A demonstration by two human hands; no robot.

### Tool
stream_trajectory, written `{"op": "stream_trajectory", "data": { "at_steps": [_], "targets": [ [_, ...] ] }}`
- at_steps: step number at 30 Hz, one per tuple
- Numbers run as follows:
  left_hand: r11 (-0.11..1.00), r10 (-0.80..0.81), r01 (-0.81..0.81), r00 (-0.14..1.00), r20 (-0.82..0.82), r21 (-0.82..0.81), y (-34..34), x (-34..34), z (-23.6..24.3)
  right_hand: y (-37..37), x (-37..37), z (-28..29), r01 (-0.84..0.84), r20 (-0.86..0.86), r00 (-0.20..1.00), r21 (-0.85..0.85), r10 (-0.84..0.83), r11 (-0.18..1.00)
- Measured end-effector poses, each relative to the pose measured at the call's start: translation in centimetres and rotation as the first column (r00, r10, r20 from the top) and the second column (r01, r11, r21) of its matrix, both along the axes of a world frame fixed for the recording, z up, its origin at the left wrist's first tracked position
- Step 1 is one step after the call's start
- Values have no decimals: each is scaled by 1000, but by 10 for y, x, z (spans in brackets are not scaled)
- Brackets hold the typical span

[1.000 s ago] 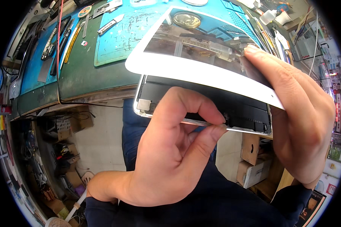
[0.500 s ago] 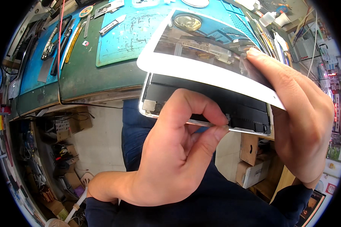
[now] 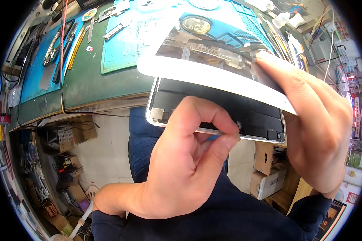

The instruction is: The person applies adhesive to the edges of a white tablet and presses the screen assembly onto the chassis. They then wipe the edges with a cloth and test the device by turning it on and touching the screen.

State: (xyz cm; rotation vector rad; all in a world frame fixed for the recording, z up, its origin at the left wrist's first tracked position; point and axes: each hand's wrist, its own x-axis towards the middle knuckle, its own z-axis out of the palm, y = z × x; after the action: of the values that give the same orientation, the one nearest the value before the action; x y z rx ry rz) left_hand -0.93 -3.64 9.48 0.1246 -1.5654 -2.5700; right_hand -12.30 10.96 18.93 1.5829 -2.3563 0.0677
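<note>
An opened tablet is held above my lap. Its metal housing (image 3: 223, 94) is dark inside, with a small square metal part at the left corner. My left hand (image 3: 185, 156) is closed at the near rim of the housing, thumb and index finger pinched together there; anything small between the fingertips is hidden. Tilted up over the housing's far side is the white-framed screen panel (image 3: 213, 75), whose glossy glass mirrors bench items. My right hand (image 3: 313, 112) grips this panel at its right end, fingers on the glass; its thumb is mostly hidden.
Beyond the tablet lies a workbench (image 3: 84, 88) with a blue mat (image 3: 120, 54). Pliers, tweezers and other slim tools (image 3: 71, 46) lie at the left. More tools and a white bottle (image 3: 282, 20) stand far right. A cable (image 3: 62, 80) hangs over the bench edge.
The screen panel and my right hand have shifted slightly left. The housing has moved a little left too, with my left hand still pinching its near rim. Glare on the panel's white border is brighter.
</note>
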Motion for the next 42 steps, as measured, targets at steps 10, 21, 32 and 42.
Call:
{"op": "stream_trajectory", "data": {
  "at_steps": [10, 21, 32, 42],
  "targets": [
    [1000, -15, 15, 999, -32, 5, -1, 0, -3, 3, 1, 8, 69, 34, 997, 72, -72, 995],
    [999, -25, 26, 999, 22, -26, -2, 0, -2, 6, -3, 13, 49, 27, 998, 96, -52, 994],
    [998, -26, 27, 999, 25, -58, 3, 3, -12, 3, -12, 16, 51, 66, 996, 12, -52, 999],
    [999, 34, -33, 999, 41, -33, 12, 4, -18, 6, -8, 2, -2, -34, 999, 3, 2, 1000]
  ]
}}
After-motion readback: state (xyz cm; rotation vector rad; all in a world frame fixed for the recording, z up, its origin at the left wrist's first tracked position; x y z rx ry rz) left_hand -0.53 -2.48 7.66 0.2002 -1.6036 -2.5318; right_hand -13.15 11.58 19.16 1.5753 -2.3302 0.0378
